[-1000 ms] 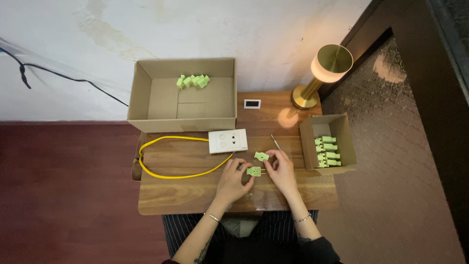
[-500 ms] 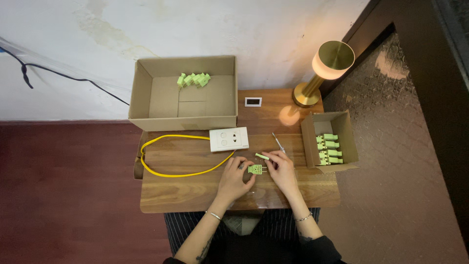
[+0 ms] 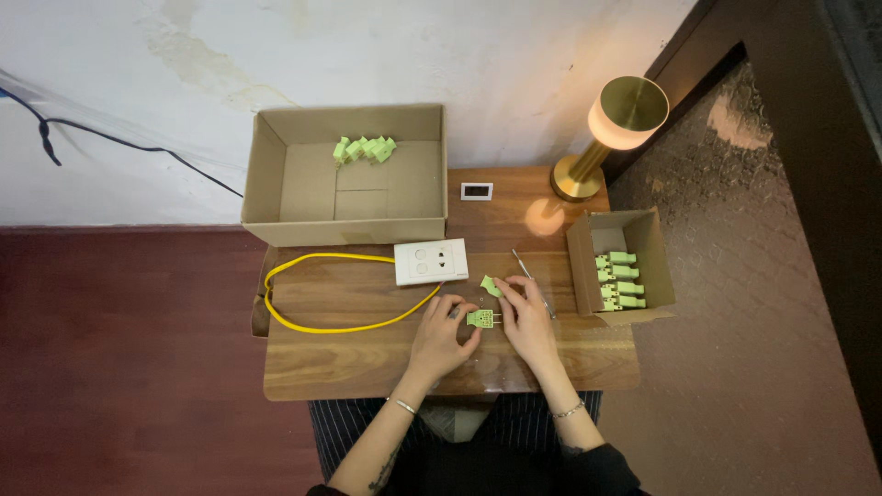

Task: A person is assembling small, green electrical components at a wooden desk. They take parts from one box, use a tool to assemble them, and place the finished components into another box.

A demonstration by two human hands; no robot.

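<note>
A small green plastic connector (image 3: 480, 318) sits pinched between the 2 hands, low over the wooden counter (image 3: 367, 367). The left hand (image 3: 441, 335) grips its left end with thumb and fingertips closed on it; the right hand (image 3: 525, 317) meets its right end, though I cannot tell whether those fingers clamp it or only steady it. The piece looks light, stiff and a little slick, with thin pins that seem easy to bend, so I would judge the blocky body the safest place to hold.

Just above the hands lies a second green piece (image 3: 490, 286), loose on the wood. Right of the right hand, a thin metal tool (image 3: 533, 283) lies at a slant. Further right stands a small cardboard box (image 3: 585, 266) with more green connectors (image 3: 619, 280) lined up inside. Above the left hand rests a white socket plate (image 3: 431, 262), and a yellow cable (image 3: 312, 326) loops away to that hand's left. Well beyond, a large cardboard box (image 3: 276, 174) holds a cluster of green parts (image 3: 364, 148), and a brass lamp (image 3: 611, 129) glows beyond the right hand.
</note>
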